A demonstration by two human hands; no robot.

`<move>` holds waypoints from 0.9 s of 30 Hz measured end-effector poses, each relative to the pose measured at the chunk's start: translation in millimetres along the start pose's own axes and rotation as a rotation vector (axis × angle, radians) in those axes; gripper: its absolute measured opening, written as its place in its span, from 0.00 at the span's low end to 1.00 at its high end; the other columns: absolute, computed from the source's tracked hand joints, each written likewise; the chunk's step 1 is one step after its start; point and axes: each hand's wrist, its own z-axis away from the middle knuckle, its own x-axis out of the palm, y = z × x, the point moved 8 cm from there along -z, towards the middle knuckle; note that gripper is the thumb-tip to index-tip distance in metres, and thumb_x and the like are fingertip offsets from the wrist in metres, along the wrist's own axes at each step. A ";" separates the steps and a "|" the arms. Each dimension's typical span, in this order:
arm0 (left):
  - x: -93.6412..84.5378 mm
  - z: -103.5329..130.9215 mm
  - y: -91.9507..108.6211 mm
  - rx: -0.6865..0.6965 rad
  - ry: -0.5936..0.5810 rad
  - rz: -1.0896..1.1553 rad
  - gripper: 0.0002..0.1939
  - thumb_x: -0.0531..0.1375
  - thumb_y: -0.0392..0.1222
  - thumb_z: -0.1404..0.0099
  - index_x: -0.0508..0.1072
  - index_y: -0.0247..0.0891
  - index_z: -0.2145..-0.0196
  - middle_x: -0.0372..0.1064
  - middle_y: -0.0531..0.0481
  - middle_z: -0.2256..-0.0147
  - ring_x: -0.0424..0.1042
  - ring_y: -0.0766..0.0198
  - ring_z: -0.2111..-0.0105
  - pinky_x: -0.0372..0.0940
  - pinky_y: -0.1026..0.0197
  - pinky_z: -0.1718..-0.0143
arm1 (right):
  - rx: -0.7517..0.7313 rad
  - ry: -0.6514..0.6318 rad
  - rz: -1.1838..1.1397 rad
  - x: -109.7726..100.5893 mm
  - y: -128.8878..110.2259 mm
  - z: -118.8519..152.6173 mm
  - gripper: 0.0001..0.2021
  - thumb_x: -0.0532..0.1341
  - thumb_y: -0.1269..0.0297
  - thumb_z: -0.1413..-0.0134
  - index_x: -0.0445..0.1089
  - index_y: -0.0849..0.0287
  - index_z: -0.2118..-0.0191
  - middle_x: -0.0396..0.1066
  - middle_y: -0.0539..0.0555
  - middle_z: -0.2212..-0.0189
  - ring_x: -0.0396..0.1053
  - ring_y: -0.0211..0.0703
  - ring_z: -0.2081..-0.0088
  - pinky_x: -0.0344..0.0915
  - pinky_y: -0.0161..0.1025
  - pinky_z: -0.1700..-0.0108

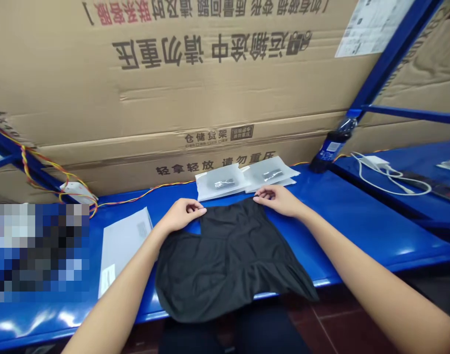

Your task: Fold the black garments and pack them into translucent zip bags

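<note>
A piece of black cloth, perhaps a garment, lies spread on the blue shelf, its near edge hanging over the front. My left hand pinches its far left corner between thumb and fingers. At the far right corner, my right hand grips the cloth the same way. Just beyond the hands lie two frosted plastic packets, a left one and a right one, each with something dark inside. Beside my left forearm is a larger frosted plastic bag with a white label.
Large cardboard panels stand behind the blue shelf. A dark drink bottle stands at the back right near a blue post. White cable and charger lie farther right. Red and yellow wires run along the back. A blurred patch covers the left.
</note>
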 end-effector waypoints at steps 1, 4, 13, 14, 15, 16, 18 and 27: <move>-0.3 0.0 -0.2 -0.001 0.001 0.004 0.25 0.66 0.64 0.41 0.83 0.36 0.66 0.76 0.48 0.72 0.66 0.64 0.75 0.60 0.62 0.72 | 0.001 0.000 -0.006 0.1 0.2 -0.1 0.19 0.68 0.43 0.48 0.75 0.57 0.64 0.75 0.53 0.71 0.72 0.46 0.68 0.71 0.45 0.61; -0.8 -0.3 -0.7 -0.002 0.004 0.015 0.26 0.67 0.63 0.41 0.84 0.35 0.64 0.77 0.47 0.71 0.66 0.64 0.75 0.60 0.62 0.72 | 0.004 0.003 -0.015 0.1 1.2 -0.1 0.20 0.68 0.43 0.48 0.76 0.57 0.63 0.75 0.53 0.71 0.71 0.46 0.68 0.72 0.46 0.60; -1.6 0.8 1.7 -0.011 -0.015 0.049 0.26 0.68 0.63 0.42 0.85 0.34 0.62 0.78 0.46 0.70 0.65 0.64 0.74 0.60 0.62 0.72 | 0.014 0.013 -0.016 0.5 3.0 0.7 0.21 0.67 0.42 0.47 0.76 0.57 0.63 0.74 0.53 0.71 0.69 0.44 0.69 0.70 0.45 0.62; -1.8 1.1 1.8 -0.014 -0.017 0.055 0.27 0.68 0.63 0.42 0.85 0.34 0.61 0.78 0.46 0.69 0.66 0.64 0.74 0.61 0.61 0.72 | 0.013 0.015 -0.017 0.5 2.7 0.8 0.21 0.67 0.42 0.47 0.76 0.57 0.63 0.74 0.53 0.71 0.69 0.44 0.69 0.70 0.45 0.62; -2.1 1.2 1.7 -0.017 -0.018 0.060 0.28 0.68 0.63 0.42 0.85 0.34 0.60 0.78 0.46 0.69 0.66 0.64 0.74 0.61 0.61 0.72 | 0.012 0.017 -0.017 0.5 2.4 0.8 0.21 0.67 0.42 0.47 0.76 0.57 0.63 0.74 0.53 0.71 0.69 0.44 0.69 0.70 0.45 0.62; -2.3 1.4 1.6 -0.020 -0.019 0.065 0.28 0.68 0.64 0.43 0.84 0.34 0.59 0.78 0.46 0.69 0.66 0.64 0.74 0.62 0.61 0.72 | 0.013 0.018 -0.016 0.5 2.1 0.9 0.21 0.67 0.42 0.47 0.76 0.57 0.63 0.74 0.53 0.71 0.69 0.44 0.69 0.69 0.45 0.62; -2.4 1.5 1.4 -0.023 -0.022 0.074 0.29 0.68 0.64 0.43 0.84 0.34 0.59 0.78 0.46 0.69 0.67 0.63 0.74 0.62 0.61 0.71 | 0.015 0.019 -0.014 0.4 1.6 0.9 0.20 0.67 0.43 0.48 0.76 0.56 0.63 0.74 0.52 0.72 0.68 0.44 0.70 0.69 0.45 0.63; -1.4 1.7 0.0 -0.025 -0.043 0.114 0.29 0.69 0.64 0.42 0.85 0.34 0.59 0.78 0.46 0.71 0.69 0.62 0.73 0.64 0.61 0.70 | 0.014 0.008 -0.007 -0.4 0.8 0.8 0.21 0.67 0.42 0.47 0.76 0.57 0.62 0.71 0.49 0.76 0.68 0.44 0.72 0.67 0.43 0.64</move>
